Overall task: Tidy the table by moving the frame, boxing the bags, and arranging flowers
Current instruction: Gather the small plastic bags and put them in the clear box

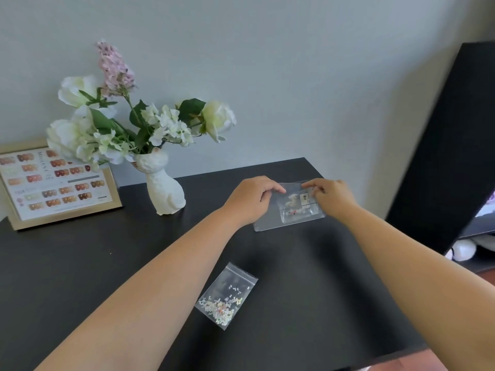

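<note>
Both hands meet at the far right of the black table [80,263]. My left hand [249,199] and my right hand [332,196] pinch the top edge of a small clear bag [294,204] with pale bits and a label inside. The bag sits over a clear plastic box [267,223]; whether it is inside the box I cannot tell. A second clear zip bag [226,295] of tiny iridescent pieces lies flat nearer to me. A gold picture frame [57,183] with a nail colour chart leans at the far left. White and lilac flowers [128,116] stand in a white cat-shaped vase [164,188].
A grey wall runs behind the table. A tall black panel [450,145] leans at the right, with a white soft toy [466,247] on the floor below it. The table's right edge is close beside the box.
</note>
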Available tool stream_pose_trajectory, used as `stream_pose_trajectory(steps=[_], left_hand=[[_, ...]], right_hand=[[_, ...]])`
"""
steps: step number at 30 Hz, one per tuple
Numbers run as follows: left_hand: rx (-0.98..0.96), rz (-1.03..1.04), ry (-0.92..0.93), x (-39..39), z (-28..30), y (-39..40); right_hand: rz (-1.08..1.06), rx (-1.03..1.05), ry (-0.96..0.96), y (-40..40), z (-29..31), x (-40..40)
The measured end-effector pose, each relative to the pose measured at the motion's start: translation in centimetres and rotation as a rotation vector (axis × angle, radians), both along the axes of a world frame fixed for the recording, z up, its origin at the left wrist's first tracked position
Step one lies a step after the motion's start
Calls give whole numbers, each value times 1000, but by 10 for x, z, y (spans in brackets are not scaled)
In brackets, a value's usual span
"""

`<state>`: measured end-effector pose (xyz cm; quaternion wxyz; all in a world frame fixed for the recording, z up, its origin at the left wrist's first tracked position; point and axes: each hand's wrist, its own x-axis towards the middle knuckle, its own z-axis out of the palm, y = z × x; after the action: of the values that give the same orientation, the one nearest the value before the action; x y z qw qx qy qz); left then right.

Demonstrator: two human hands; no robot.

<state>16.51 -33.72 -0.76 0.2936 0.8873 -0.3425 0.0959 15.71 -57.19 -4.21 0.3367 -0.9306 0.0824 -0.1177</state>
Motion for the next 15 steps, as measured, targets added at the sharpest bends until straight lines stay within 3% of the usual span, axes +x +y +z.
stream_pose_trajectory(steps=[4, 7, 11, 15], left_hand=[[115, 66, 133, 11, -14, -6], [216, 140, 75, 12, -21, 1], [177, 220, 35, 7, -23, 22], [231, 245, 36, -18, -22, 60]], right_hand=[[0, -72, 11, 1, -5, -2], [-13, -36, -72, 1, -8, -9], [-33, 19, -227, 12, -7, -29], [103, 31, -286, 43, -6, -55]])
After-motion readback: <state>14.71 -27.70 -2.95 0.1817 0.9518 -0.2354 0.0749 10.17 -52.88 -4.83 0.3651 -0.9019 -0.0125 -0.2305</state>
